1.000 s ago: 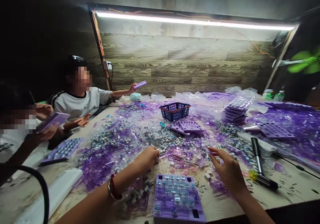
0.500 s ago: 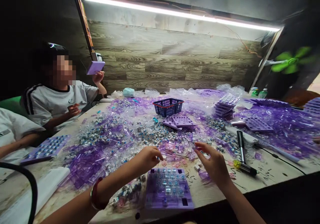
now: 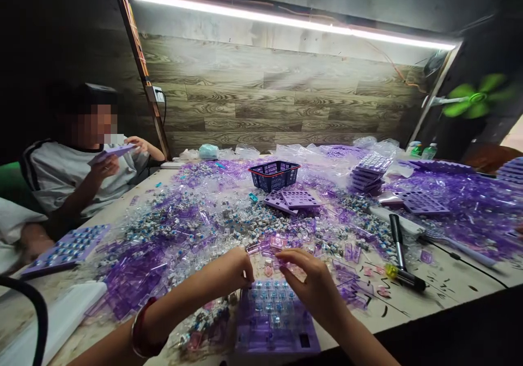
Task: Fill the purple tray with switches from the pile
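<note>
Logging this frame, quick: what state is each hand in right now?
Left hand: curled shut above the purple tray; contents hidden.
Right hand: fingers bent over the tray; open or shut cannot be told.

purple tray (image 3: 273, 328) | dark-blue basket (image 3: 274, 175) | green fan (image 3: 469, 100) | wood-grain wall (image 3: 286, 104)

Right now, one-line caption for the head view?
Left hand and right hand, fingertips close, over a purple tray amid scattered switches.

Strip light (image 3: 286, 20) glows above wood-grain wall (image 3: 265, 104).
</note>
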`<action>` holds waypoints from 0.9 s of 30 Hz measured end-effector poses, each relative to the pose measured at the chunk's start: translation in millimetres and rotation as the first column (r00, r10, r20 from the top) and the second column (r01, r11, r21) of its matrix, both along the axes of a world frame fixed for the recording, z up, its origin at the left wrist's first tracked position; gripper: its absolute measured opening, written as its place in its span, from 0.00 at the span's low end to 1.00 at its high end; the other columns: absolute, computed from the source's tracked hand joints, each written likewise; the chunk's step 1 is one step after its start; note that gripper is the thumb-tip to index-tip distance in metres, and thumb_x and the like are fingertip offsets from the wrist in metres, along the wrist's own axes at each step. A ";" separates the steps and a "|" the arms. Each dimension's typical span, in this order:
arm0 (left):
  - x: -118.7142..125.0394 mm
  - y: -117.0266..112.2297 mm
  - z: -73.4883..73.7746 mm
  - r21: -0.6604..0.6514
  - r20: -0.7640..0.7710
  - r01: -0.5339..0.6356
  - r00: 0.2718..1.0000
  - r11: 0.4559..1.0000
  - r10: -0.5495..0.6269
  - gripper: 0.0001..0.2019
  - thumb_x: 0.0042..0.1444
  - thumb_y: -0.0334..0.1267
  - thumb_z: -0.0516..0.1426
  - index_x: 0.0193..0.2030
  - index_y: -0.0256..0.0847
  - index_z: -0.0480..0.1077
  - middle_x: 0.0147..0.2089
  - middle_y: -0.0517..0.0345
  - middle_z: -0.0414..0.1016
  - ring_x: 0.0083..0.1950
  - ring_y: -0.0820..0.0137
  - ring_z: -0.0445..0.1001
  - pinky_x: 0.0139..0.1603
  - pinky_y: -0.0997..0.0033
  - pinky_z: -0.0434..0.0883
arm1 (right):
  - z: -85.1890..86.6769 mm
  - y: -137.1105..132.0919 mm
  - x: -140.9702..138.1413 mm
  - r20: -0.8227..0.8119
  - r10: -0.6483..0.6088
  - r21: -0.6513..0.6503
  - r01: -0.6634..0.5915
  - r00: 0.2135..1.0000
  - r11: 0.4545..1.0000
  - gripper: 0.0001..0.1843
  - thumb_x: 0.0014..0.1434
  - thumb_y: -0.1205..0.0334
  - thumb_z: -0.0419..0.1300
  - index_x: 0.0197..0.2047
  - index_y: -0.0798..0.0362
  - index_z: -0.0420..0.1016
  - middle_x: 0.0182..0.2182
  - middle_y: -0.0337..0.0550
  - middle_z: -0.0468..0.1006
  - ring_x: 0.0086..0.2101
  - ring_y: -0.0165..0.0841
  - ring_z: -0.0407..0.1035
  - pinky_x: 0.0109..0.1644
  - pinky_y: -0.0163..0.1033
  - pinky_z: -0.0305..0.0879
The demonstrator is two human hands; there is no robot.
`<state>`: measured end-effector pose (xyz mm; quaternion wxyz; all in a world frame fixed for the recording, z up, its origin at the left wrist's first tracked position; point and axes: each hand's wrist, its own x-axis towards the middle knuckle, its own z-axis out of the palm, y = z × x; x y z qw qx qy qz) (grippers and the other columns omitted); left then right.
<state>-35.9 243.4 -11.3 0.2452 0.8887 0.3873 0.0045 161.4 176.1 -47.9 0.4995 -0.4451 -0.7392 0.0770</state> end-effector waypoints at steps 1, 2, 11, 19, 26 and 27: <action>0.1 -0.5 0.7 -0.004 -0.001 0.002 1.000 1.000 -0.002 0.08 0.46 0.23 0.61 0.30 0.38 0.79 0.29 0.55 0.79 0.30 0.71 0.73 0.31 0.77 0.64 | 0.0 -0.8 -5.2 -0.001 0.011 -0.001 -0.011 1.000 1.000 0.13 0.55 0.74 0.57 0.42 0.53 0.76 0.39 0.44 0.79 0.41 0.36 0.74 0.45 0.39 0.71; 0.2 -1.0 1.4 -0.007 -0.002 -0.002 1.000 1.000 0.002 0.08 0.47 0.23 0.61 0.30 0.38 0.79 0.30 0.55 0.79 0.31 0.70 0.74 0.32 0.76 0.64 | -0.2 -1.5 -9.7 -0.002 0.019 -0.010 -0.019 1.000 1.000 0.14 0.54 0.75 0.57 0.42 0.53 0.75 0.39 0.44 0.78 0.41 0.36 0.74 0.45 0.38 0.71; 1.2 -2.3 10.6 -0.039 0.005 -0.062 0.998 0.997 0.063 0.09 0.45 0.21 0.63 0.34 0.34 0.79 0.32 0.51 0.80 0.32 0.67 0.77 0.32 0.79 0.67 | -2.2 -1.5 -19.3 0.012 0.035 -0.088 -0.034 0.999 0.996 0.15 0.50 0.80 0.59 0.40 0.55 0.75 0.36 0.43 0.79 0.37 0.35 0.74 0.42 0.37 0.70; -1.4 2.3 5.9 -0.060 0.007 -0.022 1.000 0.998 0.022 0.11 0.42 0.18 0.62 0.29 0.35 0.79 0.28 0.54 0.80 0.30 0.69 0.77 0.29 0.81 0.66 | -2.3 -1.3 -13.9 -0.029 0.006 -0.117 -0.009 1.000 0.993 0.13 0.51 0.78 0.61 0.40 0.55 0.76 0.35 0.41 0.79 0.35 0.33 0.74 0.41 0.37 0.70; -1.1 2.6 -2.6 0.023 0.005 0.037 0.999 0.999 -0.037 0.11 0.42 0.17 0.59 0.27 0.34 0.79 0.27 0.52 0.78 0.29 0.70 0.73 0.30 0.77 0.63 | -3.0 1.0 -12.2 -0.018 -0.004 -0.138 0.002 1.000 0.990 0.13 0.51 0.77 0.62 0.39 0.55 0.76 0.35 0.41 0.80 0.36 0.34 0.74 0.42 0.38 0.70; -0.5 2.0 -2.5 0.035 0.009 0.056 0.998 0.998 -0.056 0.11 0.41 0.17 0.59 0.26 0.34 0.79 0.27 0.53 0.78 0.29 0.70 0.73 0.30 0.77 0.62 | -2.9 1.2 -12.2 -0.018 -0.002 -0.138 0.000 1.000 0.990 0.13 0.51 0.77 0.62 0.39 0.55 0.76 0.35 0.41 0.80 0.36 0.34 0.74 0.42 0.38 0.70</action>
